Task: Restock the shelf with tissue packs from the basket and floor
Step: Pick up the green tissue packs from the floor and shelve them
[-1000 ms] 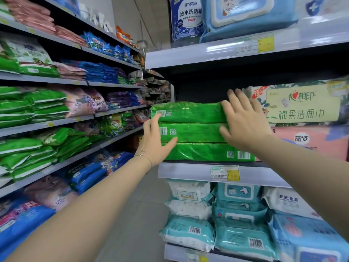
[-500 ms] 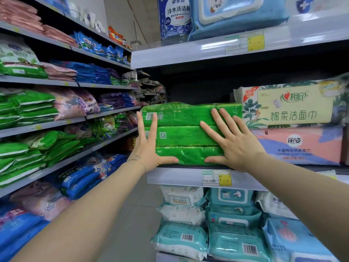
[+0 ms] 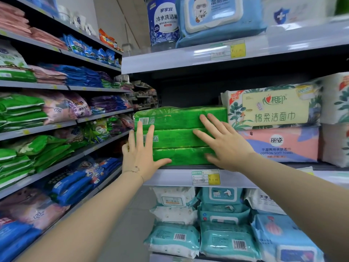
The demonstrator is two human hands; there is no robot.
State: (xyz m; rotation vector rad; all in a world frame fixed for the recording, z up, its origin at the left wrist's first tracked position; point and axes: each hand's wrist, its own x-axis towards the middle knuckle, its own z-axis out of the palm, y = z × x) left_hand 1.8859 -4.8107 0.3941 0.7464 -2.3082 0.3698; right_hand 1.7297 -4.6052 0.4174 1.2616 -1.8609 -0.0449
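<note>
3 green tissue packs [image 3: 177,137] lie stacked flat on the shelf [image 3: 179,178], long axis running left-right along its front edge. Left hand [image 3: 140,154] and right hand [image 3: 224,146] press their faces, fingers straight and spread, gripping nothing

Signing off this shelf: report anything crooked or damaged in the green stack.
Nothing stands out. The green tissue packs lie flat and evenly stacked on the shelf; the left hand and right hand press their fronts.

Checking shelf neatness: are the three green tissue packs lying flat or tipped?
Lying flat: the green tissue packs sit stacked three high on the shelf, the left hand and right hand pressing open-palmed on their front.
</note>
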